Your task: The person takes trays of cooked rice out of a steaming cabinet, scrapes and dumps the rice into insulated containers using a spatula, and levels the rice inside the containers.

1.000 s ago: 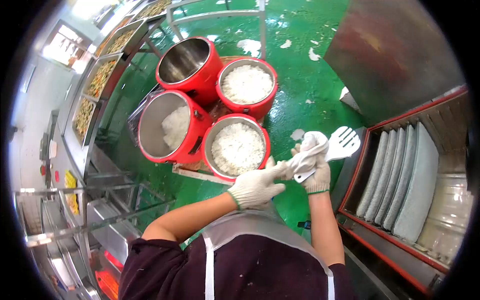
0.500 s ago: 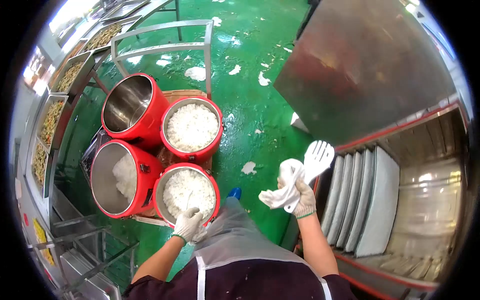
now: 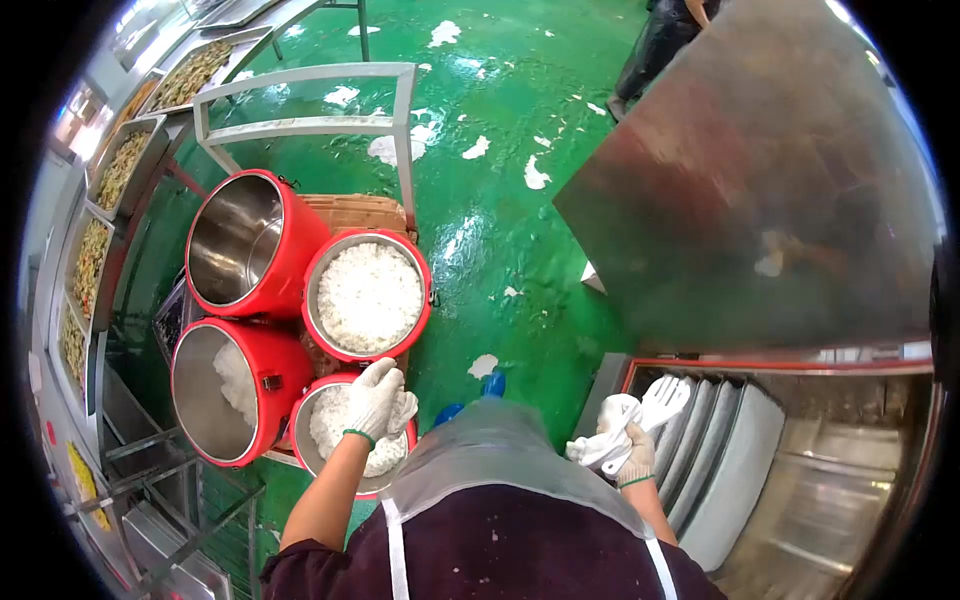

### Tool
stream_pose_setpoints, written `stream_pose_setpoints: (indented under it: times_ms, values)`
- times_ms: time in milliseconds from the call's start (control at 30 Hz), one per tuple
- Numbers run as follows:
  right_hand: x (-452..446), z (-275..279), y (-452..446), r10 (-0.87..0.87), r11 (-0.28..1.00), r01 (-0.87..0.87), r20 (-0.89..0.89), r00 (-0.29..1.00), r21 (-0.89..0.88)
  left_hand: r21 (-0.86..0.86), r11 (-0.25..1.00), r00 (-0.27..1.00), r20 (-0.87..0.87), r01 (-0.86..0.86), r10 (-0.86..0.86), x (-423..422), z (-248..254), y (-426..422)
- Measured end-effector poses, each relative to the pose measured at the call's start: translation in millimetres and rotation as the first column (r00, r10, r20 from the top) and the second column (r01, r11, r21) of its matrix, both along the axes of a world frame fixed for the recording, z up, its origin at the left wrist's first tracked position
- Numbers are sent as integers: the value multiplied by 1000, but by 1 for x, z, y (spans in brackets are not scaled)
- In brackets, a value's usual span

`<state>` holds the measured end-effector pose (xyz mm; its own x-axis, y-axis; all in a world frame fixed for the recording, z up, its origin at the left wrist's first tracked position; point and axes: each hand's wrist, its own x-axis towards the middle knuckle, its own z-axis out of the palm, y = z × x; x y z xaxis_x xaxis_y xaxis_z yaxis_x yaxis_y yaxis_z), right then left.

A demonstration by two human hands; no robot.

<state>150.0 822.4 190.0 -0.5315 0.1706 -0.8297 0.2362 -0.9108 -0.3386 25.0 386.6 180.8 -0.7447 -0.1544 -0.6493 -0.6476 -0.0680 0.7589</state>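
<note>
Legible markings: none. No text, label, brand, number or sign can be read on the red containers (image 3: 291, 262), the white slotted spatula (image 3: 664, 401) or the metal door (image 3: 750, 200).

Left gloved hand (image 3: 372, 402): shifted from beside the white cloth (image 3: 603, 437) to above the near rice-filled red container (image 3: 302, 440). White slotted spatula (image 3: 662, 402): now overlaps the cabinet trays (image 3: 728, 478). Co-worker (image 3: 660, 48): forearm newly visible.

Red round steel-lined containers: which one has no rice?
The red round steel-lined container at upper left: bare steel inside, while the other three hold white rice.
</note>
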Motion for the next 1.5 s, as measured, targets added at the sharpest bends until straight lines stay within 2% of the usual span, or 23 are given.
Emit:
stream_pose_setpoints:
  times_ms: [33, 67, 100, 167, 200, 233, 267, 300, 367, 433, 533, 567, 633, 700, 767, 800, 900, 933, 1167, 1200, 1300, 1467, 1500]
  values:
    - [-14, 3, 4, 17, 998, -19, 44, 999, 53, 39, 997, 998, 30, -61, 60, -12, -4, 6]
    - [-29, 4, 10, 25, 999, -26, 30, 999, 27, 80, 997, 1000, -28, -7, 9, -24, -16, 8]
    - [-43, 1, 21, 63, 997, -63, 14, 998, -40, 45, 993, 992, -57, -111, 114, -36, -10, 24]
    - [-81, -11, 45, 173, 984, -173, -11, 985, -39, 26, 993, 988, -101, -117, 119, -71, 10, 43]
    - [-112, -4, 45, 176, 984, -175, 23, 984, -37, 89, 978, 978, -71, -189, 196, -90, 16, 51]
    - [-140, 0, 47, 241, 970, -242, -34, 970, -26, 156, 954, 963, -43, -256, 266, -108, 20, 58]
    - [-167, 4, 49, 299, 953, -301, -89, 950, -12, 110, 957, 960, -53, -267, 274, -127, 20, 61]
    - [-195, 4, 52, 353, 934, -356, -148, 924, 2, 152, 946, 940, -142, -287, 309, -150, 11, 62]
    - [-251, -2, 52, 429, 900, -416, -87, 899, 131, 150, 943, 890, -313, -298, 332, -198, 10, 59]
    - [-306, 12, 45, 565, 815, -531, -113, 817, 233, -8, 957, 846, -469, -291, 254, -253, 65, 60]
    - [-364, 22, 36, 649, 752, -595, -163, 743, 285, 246, 916, 826, -404, -316, 393, -349, 74, 48]
    - [-373, 36, 25, 667, 727, -600, -134, 733, 333, 239, 933, 830, -433, -270, 351, -379, 64, 39]
    - [-387, 48, 15, 686, 722, -640, -148, 713, 263, -119, 951, 885, -413, -287, 215, -440, 44, 30]
    - [-401, 38, 17, 703, 689, -653, -73, 707, 313, -488, 841, 925, -378, -235, 40, -487, 11, 23]
    - [-406, 22, 40, 791, 583, -785, 71, 607, 210, -677, 736, 963, -194, 5, -186, -500, 19, 18]
    - [-414, 17, 42, 819, 541, -817, 97, 566, 197, -581, 810, 964, -157, 84, -212, -495, 31, 18]
    - [-448, 8, 43, 858, 488, -841, 51, 512, 232, -746, 660, 987, -23, 88, -158, -505, 23, 28]
    - [-458, 5, 42, 870, 473, -851, 31, 491, 227, -726, 681, 989, -7, 97, -147, -497, 46, 32]
    - [-506, 0, 55, 939, 340, -916, -18, 344, 212, -746, 665, 999, -37, -7, -31, -479, 70, 54]
    - [-511, 2, 60, 945, 323, -922, -15, 327, 212, -808, 589, 998, -38, 3, -57, -479, 65, 56]
    - [-525, 12, 71, 957, 282, -936, 7, 290, 212, -645, 765, 1000, -10, -2, -5, -460, 111, 67]
    - [-544, 11, 66, 986, 166, -971, -10, 166, 170, -628, 778, 1000, 23, 5, 11, -451, 127, 79]
    - [-546, 7, 65, 990, 141, -976, -29, 138, 164, -695, 718, 999, 36, 44, -27, -449, 127, 81]
